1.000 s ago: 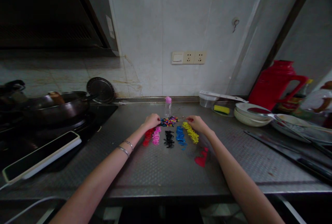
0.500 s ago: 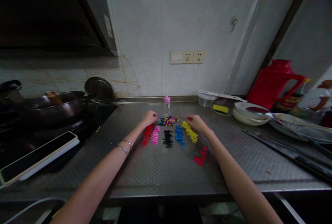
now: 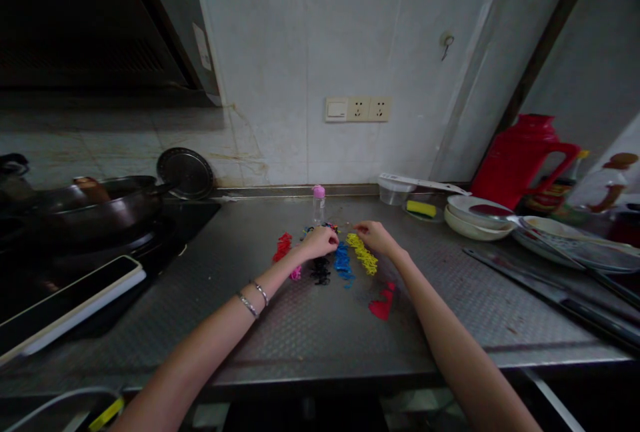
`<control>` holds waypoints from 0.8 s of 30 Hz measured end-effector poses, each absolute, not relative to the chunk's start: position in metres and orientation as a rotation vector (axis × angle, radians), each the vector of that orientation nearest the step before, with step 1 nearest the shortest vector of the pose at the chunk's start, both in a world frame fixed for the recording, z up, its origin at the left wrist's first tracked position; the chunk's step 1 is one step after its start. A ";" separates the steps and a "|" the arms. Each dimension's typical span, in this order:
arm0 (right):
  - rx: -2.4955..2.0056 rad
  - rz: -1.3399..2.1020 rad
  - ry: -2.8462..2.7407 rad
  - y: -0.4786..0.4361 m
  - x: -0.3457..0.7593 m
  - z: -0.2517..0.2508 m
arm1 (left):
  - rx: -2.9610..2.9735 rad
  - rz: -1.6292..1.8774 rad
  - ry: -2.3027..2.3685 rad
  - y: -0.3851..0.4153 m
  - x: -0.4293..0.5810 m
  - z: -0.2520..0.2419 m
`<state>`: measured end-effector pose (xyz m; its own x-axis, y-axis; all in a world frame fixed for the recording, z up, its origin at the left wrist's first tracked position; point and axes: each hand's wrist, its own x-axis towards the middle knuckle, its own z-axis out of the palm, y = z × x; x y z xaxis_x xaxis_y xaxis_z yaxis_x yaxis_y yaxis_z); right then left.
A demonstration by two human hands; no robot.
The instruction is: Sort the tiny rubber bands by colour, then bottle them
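Note:
My left hand (image 3: pixel 320 242) is closed in a pinch over the top of the black rubber bands (image 3: pixel 321 272), beside the blue bands (image 3: pixel 343 264). It hides part of the mixed-colour pile (image 3: pixel 330 226) behind it. My right hand (image 3: pixel 376 237) is pinched closed at the upper end of the yellow bands (image 3: pixel 363 255). What either hand holds, if anything, is too small to make out. Red bands (image 3: pixel 283 246) and partly covered pink bands (image 3: pixel 296 273) lie to the left. Behind the mixed pile stands a clear bottle with a pink cap (image 3: pixel 319 204).
A torn red piece (image 3: pixel 383 303) lies on the steel counter (image 3: pixel 300 332) near my right forearm. At right are stacked bowls (image 3: pixel 477 224), a knife (image 3: pixel 520 282) and a red thermos (image 3: pixel 520 159). A phone (image 3: pixel 70 302) and a pan (image 3: pixel 110 209) are at left.
My left hand has moved right, from above the red bands to above the black ones. The right hand stays by the yellow bands. The view has shifted slightly.

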<state>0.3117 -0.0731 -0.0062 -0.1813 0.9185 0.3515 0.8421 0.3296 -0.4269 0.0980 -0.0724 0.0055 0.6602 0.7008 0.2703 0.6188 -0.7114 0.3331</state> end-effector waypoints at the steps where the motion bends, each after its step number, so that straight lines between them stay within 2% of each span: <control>1: -1.541 0.179 -2.053 -0.074 0.311 -0.006 | 2.664 0.553 1.066 -0.072 0.099 0.004; 8: -1.562 0.184 -2.052 -0.075 0.311 -0.005 | 2.536 0.592 0.953 -0.069 0.085 0.012; 14: -1.515 0.201 -2.074 -0.075 0.305 -0.004 | 2.340 0.728 1.167 -0.057 0.042 0.024; 24: -1.435 0.189 -2.170 -0.077 0.280 0.003 | 2.071 0.926 1.394 -0.020 -0.018 -0.006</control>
<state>0.2797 -0.0773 0.0025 -0.2982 0.8886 0.3484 0.8149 0.4271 -0.3918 -0.0178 -0.0202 -0.0064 0.2546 0.9288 0.2692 0.6084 -0.3702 0.7020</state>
